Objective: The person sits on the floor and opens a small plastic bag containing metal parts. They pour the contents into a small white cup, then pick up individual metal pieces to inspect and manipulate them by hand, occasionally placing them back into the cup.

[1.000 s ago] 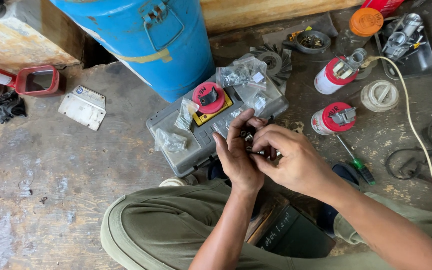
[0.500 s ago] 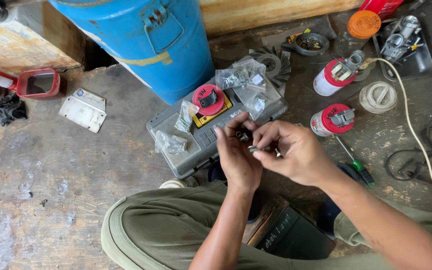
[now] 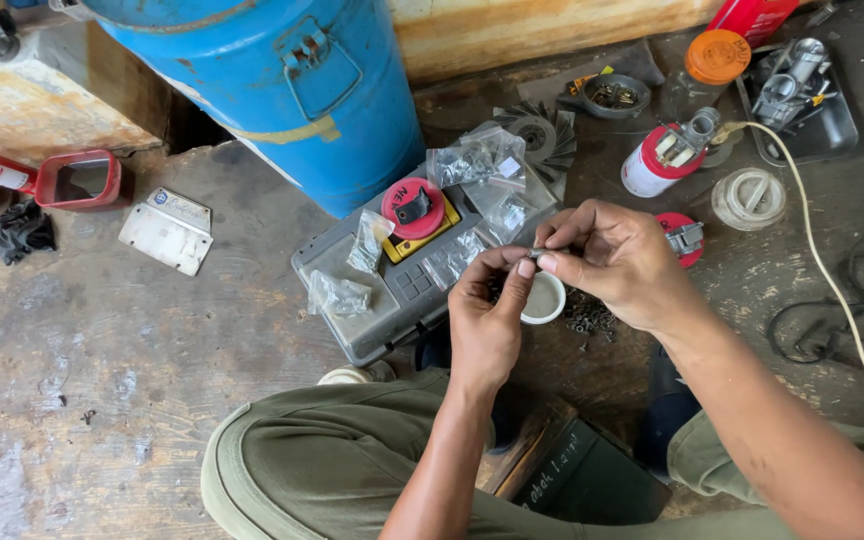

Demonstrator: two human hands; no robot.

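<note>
My left hand [image 3: 485, 322] and my right hand [image 3: 615, 260] meet above the floor, fingertips pinched together on a tiny metal part [image 3: 535, 254]. Just below the fingers sits a small white cup [image 3: 548, 300], and several small dark screws [image 3: 584, 322] lie scattered beside it. Left of my hands stands a grey case [image 3: 392, 290] with a red round knob [image 3: 413, 207] on a yellow patch. Clear plastic bags of small parts [image 3: 475, 160] lie on the case.
A big blue drum [image 3: 282, 90] stands behind the case. Two red-and-white cans [image 3: 664, 160], a white round lid [image 3: 748, 198], a cream cable [image 3: 822, 270], a fan wheel [image 3: 540, 135] and a tray of metal parts [image 3: 797, 95] lie right. A red-framed box [image 3: 77, 180] and white plate [image 3: 167, 230] lie left.
My hands have drawn a little toward me and to the right, uncovering the white cup and the screws. The pinch on the small part stays.
</note>
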